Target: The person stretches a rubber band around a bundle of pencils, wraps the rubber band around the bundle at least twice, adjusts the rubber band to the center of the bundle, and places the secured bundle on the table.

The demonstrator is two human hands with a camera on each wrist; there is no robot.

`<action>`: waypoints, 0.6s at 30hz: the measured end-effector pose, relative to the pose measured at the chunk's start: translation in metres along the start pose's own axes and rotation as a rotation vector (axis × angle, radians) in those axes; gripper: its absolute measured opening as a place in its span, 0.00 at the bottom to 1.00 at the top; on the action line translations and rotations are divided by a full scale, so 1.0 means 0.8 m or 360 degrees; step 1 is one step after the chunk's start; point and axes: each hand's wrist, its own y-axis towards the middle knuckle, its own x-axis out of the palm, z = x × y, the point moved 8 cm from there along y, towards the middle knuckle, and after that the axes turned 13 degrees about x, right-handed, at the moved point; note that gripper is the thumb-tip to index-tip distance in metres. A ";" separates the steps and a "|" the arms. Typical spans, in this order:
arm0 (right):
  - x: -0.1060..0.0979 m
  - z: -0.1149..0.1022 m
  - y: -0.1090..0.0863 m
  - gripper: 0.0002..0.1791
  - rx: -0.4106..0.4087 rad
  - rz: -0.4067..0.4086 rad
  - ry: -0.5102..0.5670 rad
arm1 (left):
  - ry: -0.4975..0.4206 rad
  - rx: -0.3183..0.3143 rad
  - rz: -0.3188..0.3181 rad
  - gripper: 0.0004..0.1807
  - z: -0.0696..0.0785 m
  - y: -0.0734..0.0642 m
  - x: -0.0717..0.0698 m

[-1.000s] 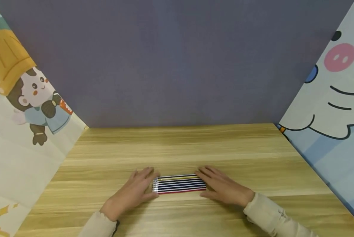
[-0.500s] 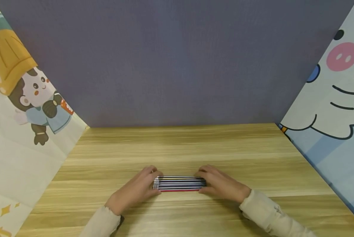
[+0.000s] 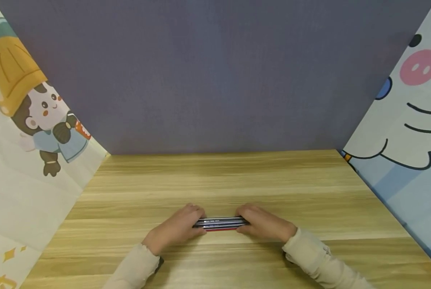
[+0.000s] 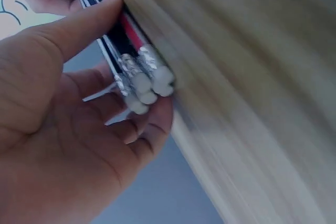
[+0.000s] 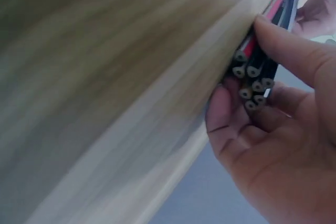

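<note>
A bundle of several striped pencils (image 3: 220, 223), mostly dark with one red along the near side, lies crosswise between both hands. My left hand (image 3: 177, 228) grips the eraser end, thumb on the near side and fingers curled round the far side. White erasers with silver ferrules (image 4: 140, 80) show in the left wrist view. At the other end, my right hand (image 3: 266, 223) holds the bundle the same way. Unsharpened tips (image 5: 252, 72) of the pencils face the right wrist camera, clustered in a stack. Fingers cover both ends of the bundle in the head view.
The pencils are at or just above a wood-grain table (image 3: 222, 180). A dark grey panel (image 3: 215, 80) stands along its back edge. Cartoon-printed sheets (image 3: 20, 192) flank it left and right.
Both hands have moved inward and curled round the pencils. The flat row has been squeezed into a narrower, stacked bundle, and the eraser ends are now hidden in the head view.
</note>
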 end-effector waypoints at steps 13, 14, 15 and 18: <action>0.001 -0.013 -0.009 0.07 -0.0067 0.0132 -0.0196 | 0.0181 -0.0012 -0.0086 0.12 0.018 0.011 0.010; 0.001 -0.012 -0.009 0.06 -0.0068 0.0123 -0.0175 | 0.0204 0.0008 -0.0082 0.11 0.020 0.013 0.010; 0.001 -0.011 -0.009 0.06 -0.0069 0.0102 -0.0141 | 0.0222 0.0023 -0.0083 0.11 0.023 0.014 0.010; 0.003 -0.006 -0.008 0.03 -0.0062 -0.0052 0.0078 | 0.0173 0.0021 -0.0094 0.10 0.026 0.013 0.007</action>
